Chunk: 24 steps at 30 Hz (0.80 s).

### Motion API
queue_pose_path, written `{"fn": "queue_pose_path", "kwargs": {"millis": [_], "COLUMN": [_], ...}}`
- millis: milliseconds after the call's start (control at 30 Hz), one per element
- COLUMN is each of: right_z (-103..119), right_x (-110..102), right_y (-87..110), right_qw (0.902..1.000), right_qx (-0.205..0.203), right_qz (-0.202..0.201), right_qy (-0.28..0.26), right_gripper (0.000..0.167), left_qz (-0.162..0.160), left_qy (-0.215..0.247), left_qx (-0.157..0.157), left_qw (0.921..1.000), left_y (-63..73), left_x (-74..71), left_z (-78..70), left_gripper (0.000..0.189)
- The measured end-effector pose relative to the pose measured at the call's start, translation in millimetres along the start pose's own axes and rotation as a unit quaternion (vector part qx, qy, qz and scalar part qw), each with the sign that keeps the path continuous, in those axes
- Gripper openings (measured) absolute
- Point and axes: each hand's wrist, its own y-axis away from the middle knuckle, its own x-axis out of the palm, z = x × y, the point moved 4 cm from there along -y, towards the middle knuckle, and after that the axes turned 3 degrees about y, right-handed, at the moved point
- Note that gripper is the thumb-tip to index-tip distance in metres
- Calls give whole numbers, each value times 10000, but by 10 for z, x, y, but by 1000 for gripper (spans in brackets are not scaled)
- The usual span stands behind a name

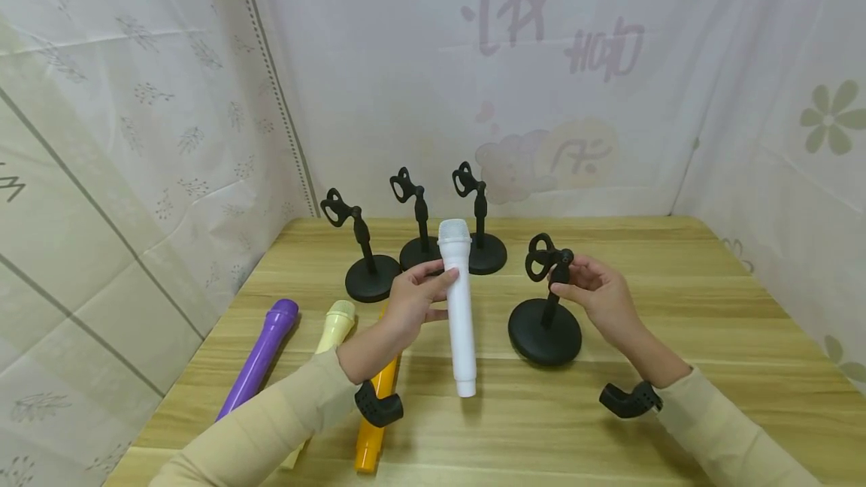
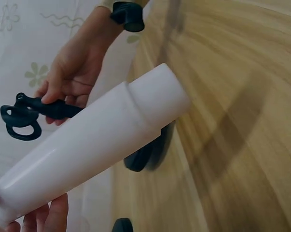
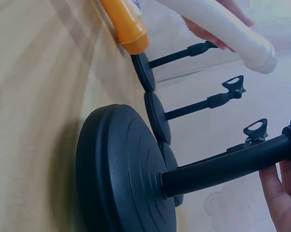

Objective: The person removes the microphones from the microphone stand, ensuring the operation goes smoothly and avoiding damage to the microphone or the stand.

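A white toy microphone [image 1: 461,322] is gripped near its head by my left hand [image 1: 410,300], and it is held up over the table with its mesh end upward. My right hand [image 1: 604,300] pinches the upper stem of a black desktop microphone stand [image 1: 545,331], just below its clip. In the right wrist view, the round stand base [image 3: 121,169] appears large, and a shadow lies beside it on the wood. The left wrist view shows the microphone's tail [image 2: 159,96] crossing in front of that stand.
Three more black stands, a left one [image 1: 370,276], a middle one [image 1: 421,248] and a right one [image 1: 489,252], stand at the back. Purple [image 1: 260,355], pale yellow [image 1: 336,325] and orange [image 1: 370,442] microphones lie at the left. Printed cloth [image 1: 433,81] hangs behind the wooden table [image 1: 649,261].
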Motion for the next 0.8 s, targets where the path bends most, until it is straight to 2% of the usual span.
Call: {"fn": "queue_pose_path", "kwargs": {"millis": [167,367,600,800], "right_z": [56,130,180,184], "right_x": [-50,-104,-166,-207], "right_y": [-82,-216,-396,-555], "right_qw": [9999,9997,9995,9987], "right_qx": [-93,-182,-29,67], "right_qz": [-63,-124,-284,-364], "right_qy": [53,-124,-128,-338], "right_gripper": [31,33,32,34], "left_qz": [25,30,67,-4], "left_qy": [-201,-406,-550,-671], "left_qx": [-113,-250,-370,-487], "left_qw": [9997,9989,9978,9966], "left_y": [22,61,93,118], "left_x": [8,3,-12,-39], "left_z": [72,137,246,339], "left_gripper": [41,41,45,46]}}
